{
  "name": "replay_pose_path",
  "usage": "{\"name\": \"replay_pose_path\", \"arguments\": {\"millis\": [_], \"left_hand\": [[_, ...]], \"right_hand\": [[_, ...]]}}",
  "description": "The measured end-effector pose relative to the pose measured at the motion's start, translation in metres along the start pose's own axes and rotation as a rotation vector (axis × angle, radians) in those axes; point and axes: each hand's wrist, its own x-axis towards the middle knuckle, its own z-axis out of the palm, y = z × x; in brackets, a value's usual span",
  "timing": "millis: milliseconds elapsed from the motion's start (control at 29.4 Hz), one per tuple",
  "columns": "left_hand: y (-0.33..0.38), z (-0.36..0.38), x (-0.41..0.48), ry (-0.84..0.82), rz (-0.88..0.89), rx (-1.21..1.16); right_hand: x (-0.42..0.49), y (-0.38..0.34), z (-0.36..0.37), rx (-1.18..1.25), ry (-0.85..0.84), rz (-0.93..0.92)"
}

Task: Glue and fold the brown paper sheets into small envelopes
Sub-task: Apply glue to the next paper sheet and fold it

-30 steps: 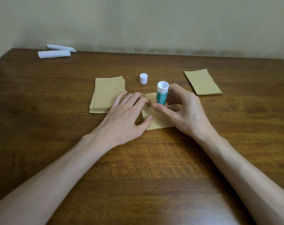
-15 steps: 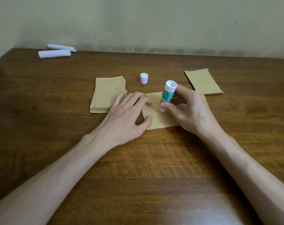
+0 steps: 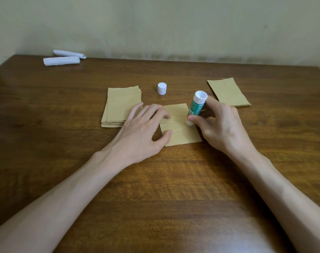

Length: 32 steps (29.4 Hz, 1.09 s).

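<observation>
A single brown paper sheet (image 3: 181,130) lies flat on the wooden table (image 3: 155,189) in front of me. My left hand (image 3: 144,130) presses its left edge with straight fingers and thumb. My right hand (image 3: 217,125) grips a green-and-white glue stick (image 3: 195,108), tilted with its lower tip down on the sheet's right side. The stick's white cap (image 3: 162,88) stands apart, farther back. A stack of brown sheets (image 3: 121,106) lies to the left, partly under my left fingers. A flat brown envelope pile (image 3: 228,92) sits at the right.
Two white rolled paper pieces (image 3: 62,59) lie at the table's far left corner by the wall. The table's back edge meets a pale wall.
The glue stick has shifted right and tilted, with its tip sliding along the sheet's right part. My left hand stays pressed on the sheet.
</observation>
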Motion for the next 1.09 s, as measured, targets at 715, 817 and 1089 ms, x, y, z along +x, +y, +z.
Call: {"name": "replay_pose_path", "arguments": {"millis": [715,817,1089], "left_hand": [[0.000,0.001,0.001,0.010,-0.009,0.006],[0.000,0.001,0.001,0.009,-0.010,0.011],[0.000,0.001,0.002,0.007,-0.005,0.030]], "right_hand": [[0.000,0.006,-0.006,0.393,0.095,0.004],[0.001,0.002,0.009,0.351,-0.013,-0.045],[0.003,-0.012,0.020,0.192,-0.034,-0.123]]}}
